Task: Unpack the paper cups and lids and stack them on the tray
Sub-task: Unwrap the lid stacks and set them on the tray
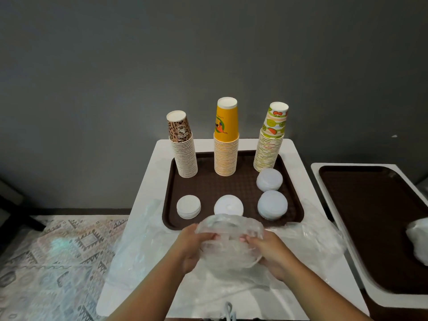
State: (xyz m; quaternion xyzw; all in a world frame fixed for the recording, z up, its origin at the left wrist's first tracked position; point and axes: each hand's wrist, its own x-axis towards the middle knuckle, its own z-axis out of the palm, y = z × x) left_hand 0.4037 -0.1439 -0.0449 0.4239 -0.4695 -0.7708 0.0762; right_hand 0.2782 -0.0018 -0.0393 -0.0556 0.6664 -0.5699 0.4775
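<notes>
Head view gives us the white table with the brown tray on it, and by our reading most of the job is done. Three tall stacks of upturned cups stand along the tray's far edge: the leopard-print cup stack to the left, the yellow cup stack in the middle, the fruit-print cup stack to the right. Nearer us lie four low piles of white lids, one just in front of the fruit-print cups and three in a row along the near side. Loose clear wrappers are spread on the table to both sides. What remains, we judge, is the crumpled clear plastic bag at the tray's near edge; we cannot tell whether lids are inside it. Our left hand and right hand each curl their fingers into its sides, gripping the film. A second brown tray on the right holds one more plastic bundle, so that may also need unpacking
</notes>
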